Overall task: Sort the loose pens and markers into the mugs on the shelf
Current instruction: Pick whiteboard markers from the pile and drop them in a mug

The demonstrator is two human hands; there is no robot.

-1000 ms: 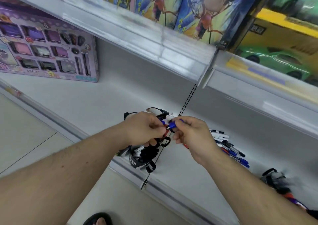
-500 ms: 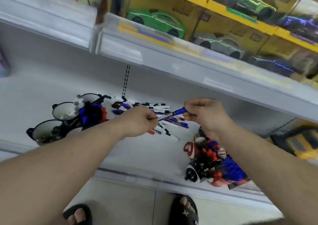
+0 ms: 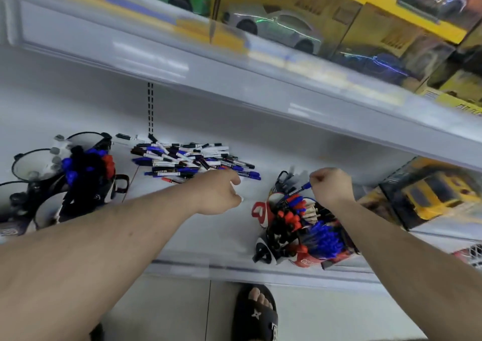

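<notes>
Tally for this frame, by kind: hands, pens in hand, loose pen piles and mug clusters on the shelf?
Hands: 2, left hand and right hand
Pens in hand: 1, blue-capped pen, pinched by the right hand
Loose pen piles: 1, pen pile
Mug clusters: 2, left mug cluster and right mug cluster
Total: 6

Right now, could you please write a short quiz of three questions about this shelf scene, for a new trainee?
1. True or false: the right hand holds a blue-capped pen.
2. Where does the loose pile of pens lie?
A. on the floor
B. on the shelf, between the two mug groups
C. inside a yellow box
3. Fill in: the left hand hovers near the pile and holds ____.

Key
1. True; it is above the right group of mugs.
2. B
3. nothing that can be seen; its fingers are loosely curled.
</notes>
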